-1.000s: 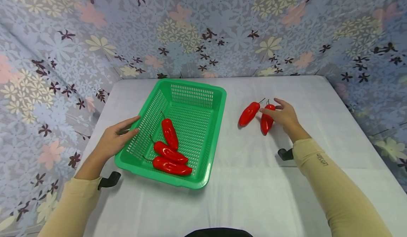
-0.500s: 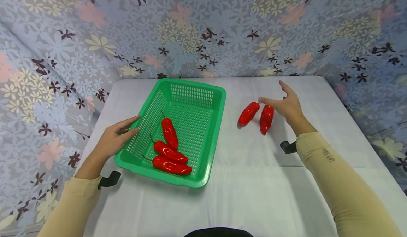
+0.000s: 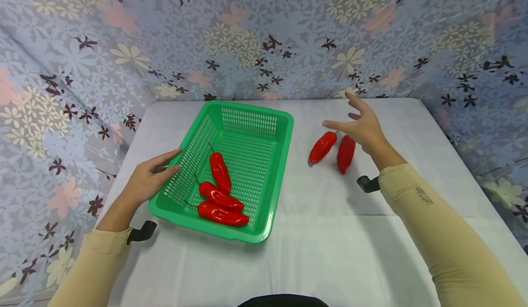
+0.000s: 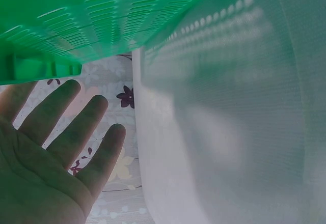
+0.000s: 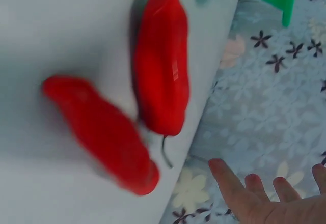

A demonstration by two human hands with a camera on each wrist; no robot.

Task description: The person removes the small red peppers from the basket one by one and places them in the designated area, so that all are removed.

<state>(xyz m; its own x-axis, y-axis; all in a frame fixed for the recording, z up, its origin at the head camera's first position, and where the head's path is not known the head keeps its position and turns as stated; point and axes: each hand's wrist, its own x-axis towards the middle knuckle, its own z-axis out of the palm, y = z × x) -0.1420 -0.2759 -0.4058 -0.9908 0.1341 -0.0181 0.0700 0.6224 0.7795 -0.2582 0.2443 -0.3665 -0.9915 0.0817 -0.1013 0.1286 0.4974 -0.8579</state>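
Note:
A green plastic basket (image 3: 269, 219) with slotted sides holds three red peppers (image 3: 220, 173), all with thin stems. My left hand (image 3: 141, 182) is at its left rim, thumb and forefinger extended along the edge. From the left wrist view, the fingers spread straight below the basket wall (image 4: 117, 20). Two more red peppers lie on the table to the right: one pepper (image 3: 323, 147) nearer the basket, the other pepper (image 3: 346, 155) partly below my right hand (image 3: 365, 126). That hand hovers over the stem ends with fingers spread and nothing held; the right wrist view shows its fingertips apart from both peppers.
A white cloth covers the table (image 3: 313, 252). Behind and to the sides hangs a floral fabric (image 3: 264, 36). A black curved object (image 3: 284, 300) shows at the bottom edge, and a black wrist mount (image 3: 368, 184) sticks out from the right sleeve.
My right hand has let go of the right-hand pepper, lifted away toward the back with fingers spreading, then shifted slightly left. The left hand and basket stay nearly as they were.

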